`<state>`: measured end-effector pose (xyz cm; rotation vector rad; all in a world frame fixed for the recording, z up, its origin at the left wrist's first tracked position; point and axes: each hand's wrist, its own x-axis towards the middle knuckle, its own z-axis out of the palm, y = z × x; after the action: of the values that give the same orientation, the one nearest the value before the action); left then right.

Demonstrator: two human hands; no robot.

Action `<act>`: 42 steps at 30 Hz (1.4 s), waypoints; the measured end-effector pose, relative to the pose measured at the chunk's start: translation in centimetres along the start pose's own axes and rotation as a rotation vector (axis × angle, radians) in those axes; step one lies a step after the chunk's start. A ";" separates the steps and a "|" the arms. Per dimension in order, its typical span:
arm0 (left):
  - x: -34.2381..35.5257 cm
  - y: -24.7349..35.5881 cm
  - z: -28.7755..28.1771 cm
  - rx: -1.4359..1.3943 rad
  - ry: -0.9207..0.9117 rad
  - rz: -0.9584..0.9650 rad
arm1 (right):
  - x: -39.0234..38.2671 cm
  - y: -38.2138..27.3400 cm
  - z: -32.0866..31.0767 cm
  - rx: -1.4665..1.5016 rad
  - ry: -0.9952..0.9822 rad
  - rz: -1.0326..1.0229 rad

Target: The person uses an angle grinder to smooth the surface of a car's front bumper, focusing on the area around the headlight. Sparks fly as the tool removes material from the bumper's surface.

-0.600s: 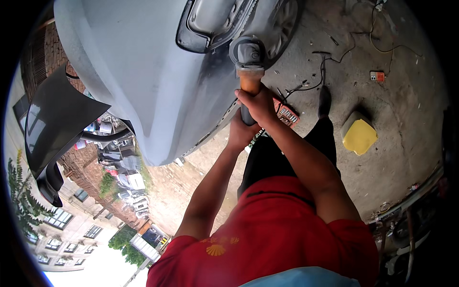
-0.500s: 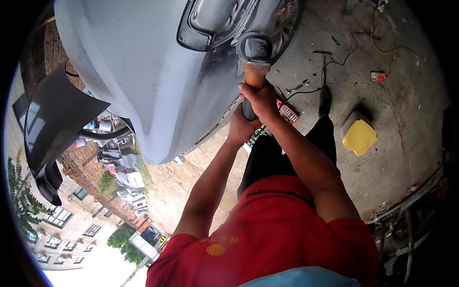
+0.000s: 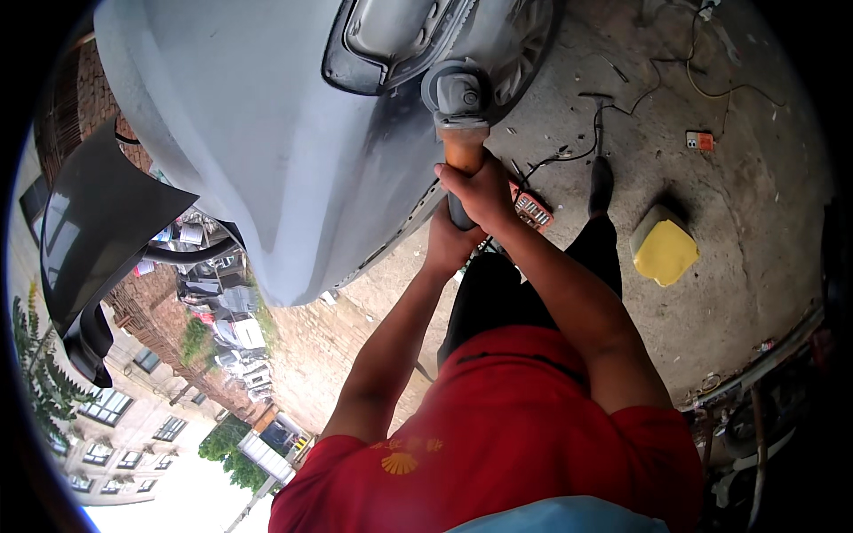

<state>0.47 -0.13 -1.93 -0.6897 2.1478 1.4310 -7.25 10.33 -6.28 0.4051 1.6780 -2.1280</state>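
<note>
An angle grinder (image 3: 463,149) with an orange-brown body and dark grey head is held in both hands. Wrapped round its dark rear handle is my left hand (image 3: 451,238). My right hand (image 3: 481,191) grips higher, at the body, fingers closed with the thumb along the side. The grinder's round disc (image 3: 433,87) lies at the edge of a grey car body panel (image 3: 249,133), just below a lamp recess with a dark rim (image 3: 342,78). A dark scuffed patch of the panel is beside the disc. Whether disc and metal touch, I cannot tell.
A car wheel (image 3: 531,62) is beyond the grinder. On the concrete lie a black cord (image 3: 562,160), a red socket tray (image 3: 533,210), a hammer-like tool (image 3: 598,107) and an orange-white box (image 3: 699,140). A yellow-topped container (image 3: 666,252) stands right. A dark loose car panel (image 3: 102,226) is left.
The grinder and both hands have shifted slightly left along the panel edge. Orange sparks near the wheel, seen before, no longer show.
</note>
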 end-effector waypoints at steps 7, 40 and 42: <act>0.6 0.9 -0.7 0.112 -0.010 0.024 | 0.6 0.2 0.6 0.016 0.094 0.011; -0.7 3.8 0.1 -0.287 -0.156 -0.057 | -0.5 -4.6 -1.2 -0.172 0.071 0.014; -0.4 4.1 0.2 -0.293 -0.184 -0.055 | -0.2 -5.0 -1.4 -0.181 0.071 0.022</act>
<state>-1.83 1.45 1.16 -0.6843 1.7863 1.7268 -9.49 12.74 -2.25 0.4463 1.8781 -1.9468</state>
